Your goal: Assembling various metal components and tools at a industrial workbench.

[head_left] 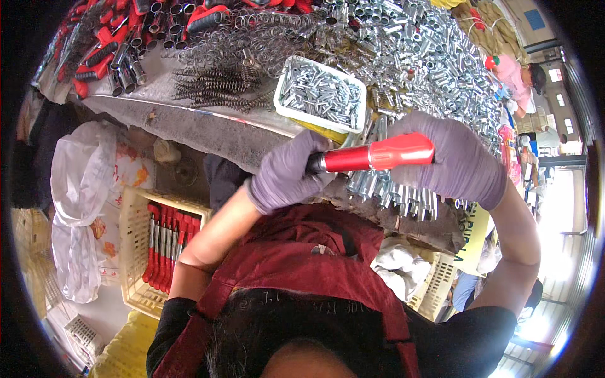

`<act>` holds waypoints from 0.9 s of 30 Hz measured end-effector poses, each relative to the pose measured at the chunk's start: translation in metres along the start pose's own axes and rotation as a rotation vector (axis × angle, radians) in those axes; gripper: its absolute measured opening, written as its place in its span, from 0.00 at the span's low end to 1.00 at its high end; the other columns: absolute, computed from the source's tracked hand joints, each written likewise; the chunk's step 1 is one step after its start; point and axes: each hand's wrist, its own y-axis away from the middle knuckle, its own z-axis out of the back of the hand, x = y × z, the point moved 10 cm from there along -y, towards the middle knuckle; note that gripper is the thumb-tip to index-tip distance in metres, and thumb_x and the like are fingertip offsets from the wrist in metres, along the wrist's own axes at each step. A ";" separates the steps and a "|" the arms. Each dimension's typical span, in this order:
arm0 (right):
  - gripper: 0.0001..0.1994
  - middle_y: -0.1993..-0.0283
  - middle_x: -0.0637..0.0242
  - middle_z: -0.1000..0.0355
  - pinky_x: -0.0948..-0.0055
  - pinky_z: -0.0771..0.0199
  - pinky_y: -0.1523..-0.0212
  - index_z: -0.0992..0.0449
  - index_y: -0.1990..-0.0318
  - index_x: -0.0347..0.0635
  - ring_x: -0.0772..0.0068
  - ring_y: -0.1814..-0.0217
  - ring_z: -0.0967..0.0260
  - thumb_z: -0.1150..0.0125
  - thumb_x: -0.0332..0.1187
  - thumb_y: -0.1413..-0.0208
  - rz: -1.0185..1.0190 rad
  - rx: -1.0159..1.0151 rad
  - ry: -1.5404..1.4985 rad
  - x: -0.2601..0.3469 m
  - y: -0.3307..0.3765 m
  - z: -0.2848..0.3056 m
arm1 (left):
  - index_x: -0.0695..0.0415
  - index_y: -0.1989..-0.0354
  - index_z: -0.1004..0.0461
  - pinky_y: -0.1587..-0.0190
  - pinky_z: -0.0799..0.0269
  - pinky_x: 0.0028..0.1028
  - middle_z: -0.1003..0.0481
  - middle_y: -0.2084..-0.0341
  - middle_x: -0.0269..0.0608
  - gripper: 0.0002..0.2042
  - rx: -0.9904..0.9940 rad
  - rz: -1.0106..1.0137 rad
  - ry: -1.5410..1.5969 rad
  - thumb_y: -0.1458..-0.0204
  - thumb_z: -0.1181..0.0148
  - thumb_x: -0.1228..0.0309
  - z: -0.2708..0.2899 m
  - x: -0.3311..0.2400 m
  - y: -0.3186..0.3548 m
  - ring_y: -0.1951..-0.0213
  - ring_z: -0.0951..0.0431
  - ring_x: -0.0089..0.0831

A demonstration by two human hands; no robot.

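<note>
Between my hands lies a red tubular tool, nearly level, with a metal ring and a black part at its left end. Around that black part my left hand is closed, in a grey-purple glove. My right hand, gloved alike, is closed about the thicker red right end. Some of its fingers are hidden behind the tool. Just beyond my left hand stands a white tray full of small metal pins. Metal tubes lie on the bench below the red tool.
Loose coil springs and heaps of shiny metal tubes cover the bench. Red-and-black handles lie at its far left. A cream crate at lower left holds several red tools. Another person is at far right.
</note>
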 end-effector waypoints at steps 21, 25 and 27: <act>0.21 0.68 0.66 0.27 0.74 0.29 0.64 0.29 0.57 0.42 0.78 0.67 0.29 0.32 0.38 0.60 -0.221 -0.008 -0.153 -0.029 0.029 -0.023 | 0.57 0.61 0.31 0.67 0.30 0.35 0.28 0.71 0.45 0.19 0.101 -0.022 -0.040 0.59 0.36 0.62 0.001 -0.012 0.004 0.70 0.26 0.44; 0.20 0.69 0.62 0.27 0.68 0.28 0.67 0.28 0.59 0.46 0.67 0.69 0.27 0.34 0.44 0.59 0.179 -0.054 0.231 -0.003 0.031 -0.029 | 0.56 0.61 0.31 0.67 0.31 0.39 0.26 0.71 0.42 0.19 0.447 -0.047 -0.152 0.59 0.39 0.59 -0.026 -0.007 -0.001 0.70 0.25 0.45; 0.21 0.73 0.62 0.28 0.66 0.27 0.69 0.28 0.59 0.46 0.62 0.73 0.28 0.37 0.49 0.57 0.043 -0.144 -0.054 -0.026 0.034 -0.030 | 0.55 0.64 0.32 0.69 0.31 0.41 0.26 0.74 0.41 0.16 0.465 0.083 -0.458 0.58 0.41 0.59 -0.032 -0.003 -0.004 0.72 0.25 0.46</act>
